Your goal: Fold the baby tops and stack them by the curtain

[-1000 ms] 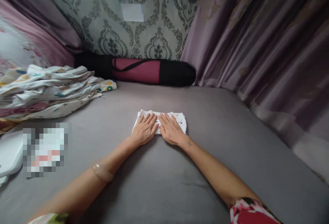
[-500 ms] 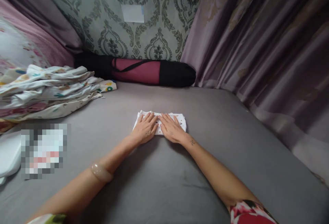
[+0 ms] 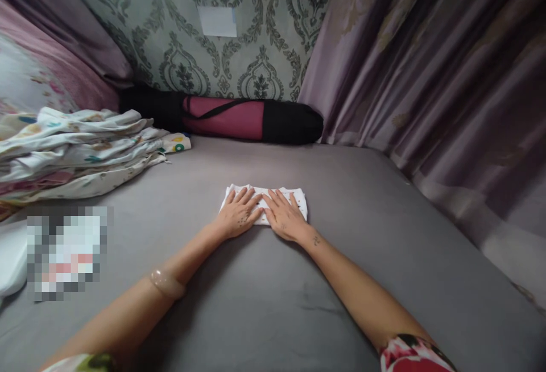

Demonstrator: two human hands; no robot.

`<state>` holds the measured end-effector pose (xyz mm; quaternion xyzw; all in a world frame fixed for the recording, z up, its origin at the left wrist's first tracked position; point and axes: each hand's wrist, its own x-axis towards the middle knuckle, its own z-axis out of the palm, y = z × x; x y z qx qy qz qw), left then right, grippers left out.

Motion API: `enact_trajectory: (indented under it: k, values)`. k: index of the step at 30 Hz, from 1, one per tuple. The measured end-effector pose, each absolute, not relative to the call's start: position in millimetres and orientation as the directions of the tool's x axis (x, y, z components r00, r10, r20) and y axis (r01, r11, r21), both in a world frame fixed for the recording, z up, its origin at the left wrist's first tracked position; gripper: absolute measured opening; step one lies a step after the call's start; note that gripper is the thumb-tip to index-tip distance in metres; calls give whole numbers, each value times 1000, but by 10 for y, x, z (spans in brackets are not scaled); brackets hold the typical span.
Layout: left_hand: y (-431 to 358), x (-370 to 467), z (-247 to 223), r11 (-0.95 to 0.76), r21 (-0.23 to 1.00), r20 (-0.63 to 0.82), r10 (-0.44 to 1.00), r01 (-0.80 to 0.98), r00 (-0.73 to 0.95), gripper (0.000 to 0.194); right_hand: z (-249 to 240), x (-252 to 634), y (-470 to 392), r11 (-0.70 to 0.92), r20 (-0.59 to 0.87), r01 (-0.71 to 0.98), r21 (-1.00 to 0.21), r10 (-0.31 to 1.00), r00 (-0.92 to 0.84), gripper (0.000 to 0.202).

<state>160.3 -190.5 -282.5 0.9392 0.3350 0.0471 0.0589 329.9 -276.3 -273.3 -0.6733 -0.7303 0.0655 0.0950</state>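
A small white folded cloth point(image 3: 263, 218) with dark specks lies flat on the grey bed sheet point(image 3: 273, 292). My left hand point(image 3: 239, 213) rests palm down on its left part, fingers stretched out and a little apart. On the right part lies my right hand point(image 3: 285, 214), also flat with spread fingers. The two hands are close together, thumbs near the cloth's middle. Much of the cloth is hidden under them, so its exact kind cannot be told.
A pile of patterned fabric point(image 3: 85, 147) lies at the left. Along the wall stretches a black and maroon long bag point(image 3: 226, 119). Purple curtains point(image 3: 405, 65) hang at the right. A white object point(image 3: 12, 258) and a blurred-out item point(image 3: 72, 252) lie at the left edge.
Both hands stay flat on the cloth, almost unmoved. The whole view has shifted very slightly, with things now a little further left.
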Motion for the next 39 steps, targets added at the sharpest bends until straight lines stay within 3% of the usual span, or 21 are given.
enact_trajectory:
  k: [4, 12, 22, 28, 35, 39]
  values:
    - [-1870, 1553, -2792, -777, 131, 58, 626, 616, 777, 55, -2655, 3357, -2760, 75, -14, 967, -244, 997, -81, 56]
    - [-1781, 1398, -2885, -741, 98, 41, 670, 664, 741, 58, -2751, 3462, -2810, 33, 27, 979, -202, 999, -28, 59]
    - [-1760, 1344, -2812, -721, 101, 48, 692, 686, 720, 60, -2684, 3597, -2818, 15, 8, 972, -236, 1000, -14, 61]
    - [-1667, 1228, -2910, -692, 170, -3, 712, 702, 703, 71, -2842, 3789, -2865, -110, -22, 969, -221, 994, 107, 66]
    - [-1631, 1187, -3001, -685, 298, 85, 712, 664, 696, 67, -2729, 3786, -2853, -114, -77, 974, -195, 992, 101, 66]
    - [-1626, 1150, -3027, -659, 384, 179, 741, 647, 648, 59, -2574, 3555, -2779, -9, 18, 982, -190, 1000, 13, 62]
